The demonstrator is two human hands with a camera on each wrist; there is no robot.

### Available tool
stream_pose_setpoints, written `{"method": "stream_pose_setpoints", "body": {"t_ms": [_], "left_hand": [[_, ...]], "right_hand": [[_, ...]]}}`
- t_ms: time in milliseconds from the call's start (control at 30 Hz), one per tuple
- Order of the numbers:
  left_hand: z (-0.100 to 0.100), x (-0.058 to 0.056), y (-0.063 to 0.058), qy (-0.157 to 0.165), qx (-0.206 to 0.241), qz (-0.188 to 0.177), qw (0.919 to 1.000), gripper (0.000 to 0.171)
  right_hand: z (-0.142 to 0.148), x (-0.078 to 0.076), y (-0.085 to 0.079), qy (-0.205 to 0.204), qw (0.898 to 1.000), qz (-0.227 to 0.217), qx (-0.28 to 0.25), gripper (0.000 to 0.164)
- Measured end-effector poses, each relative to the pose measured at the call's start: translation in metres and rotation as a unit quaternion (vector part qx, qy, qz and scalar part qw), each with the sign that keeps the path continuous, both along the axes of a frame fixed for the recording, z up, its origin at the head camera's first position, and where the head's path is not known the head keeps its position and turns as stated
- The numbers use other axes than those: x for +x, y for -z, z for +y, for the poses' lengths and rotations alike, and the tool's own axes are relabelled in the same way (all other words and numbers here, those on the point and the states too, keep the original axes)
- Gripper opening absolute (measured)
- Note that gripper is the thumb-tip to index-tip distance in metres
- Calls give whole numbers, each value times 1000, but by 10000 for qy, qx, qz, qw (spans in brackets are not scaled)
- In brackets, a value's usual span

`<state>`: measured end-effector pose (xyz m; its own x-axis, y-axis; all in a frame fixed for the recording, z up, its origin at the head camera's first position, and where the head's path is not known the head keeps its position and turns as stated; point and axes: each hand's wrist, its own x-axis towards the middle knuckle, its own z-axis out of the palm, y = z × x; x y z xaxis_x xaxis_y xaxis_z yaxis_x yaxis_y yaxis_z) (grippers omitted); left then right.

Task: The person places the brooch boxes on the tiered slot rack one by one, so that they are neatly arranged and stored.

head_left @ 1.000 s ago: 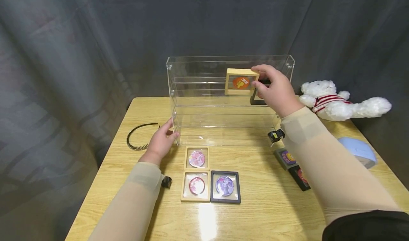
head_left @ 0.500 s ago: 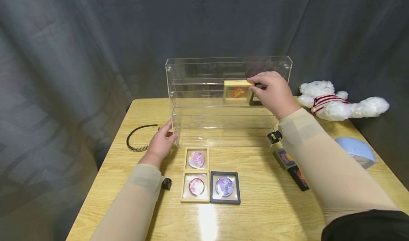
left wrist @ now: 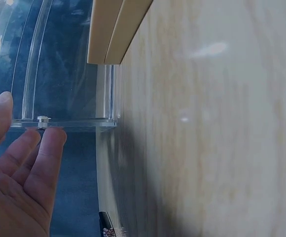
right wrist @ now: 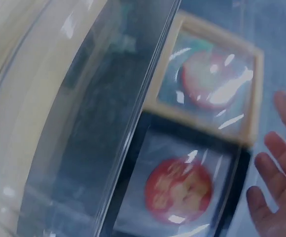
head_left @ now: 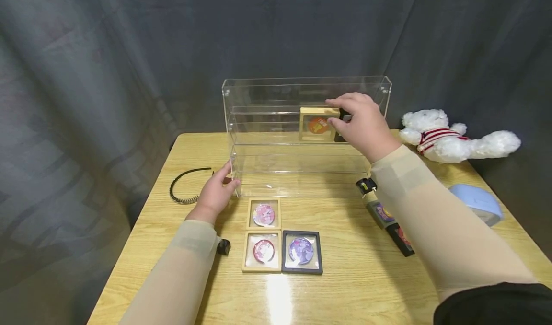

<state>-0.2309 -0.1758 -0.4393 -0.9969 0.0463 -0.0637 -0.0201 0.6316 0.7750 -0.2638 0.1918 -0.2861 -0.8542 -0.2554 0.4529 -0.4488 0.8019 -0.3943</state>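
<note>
One tan frame (head_left: 318,110) and one black frame (right wrist: 131,173) stood in my clear case (head_left: 271,163)

Each held a badge (head_left: 318,125), too blurred to read. My right hand (head_left: 362,126), released, hung just beside them; my left hand (head_left: 215,192) gripped the case's side. My sleeve (head_left: 440,219) partly hid a tabletop frame (head_left: 397,241).

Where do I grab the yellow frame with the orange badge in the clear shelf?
Probably by the top edge of the yellow frame, coming from above: it stands upright with that edge exposed, while a black frame crowds its right side.
</note>
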Motion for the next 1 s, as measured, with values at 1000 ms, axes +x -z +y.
{"method": "stream_pose_setpoints", "body": {"t_ms": [1000], "left_hand": [[3, 2, 0, -19, 76, 56, 10000, 68]], "right_hand": [[-91, 62, 146, -1238, 9674, -1981, 978, 65]]}}
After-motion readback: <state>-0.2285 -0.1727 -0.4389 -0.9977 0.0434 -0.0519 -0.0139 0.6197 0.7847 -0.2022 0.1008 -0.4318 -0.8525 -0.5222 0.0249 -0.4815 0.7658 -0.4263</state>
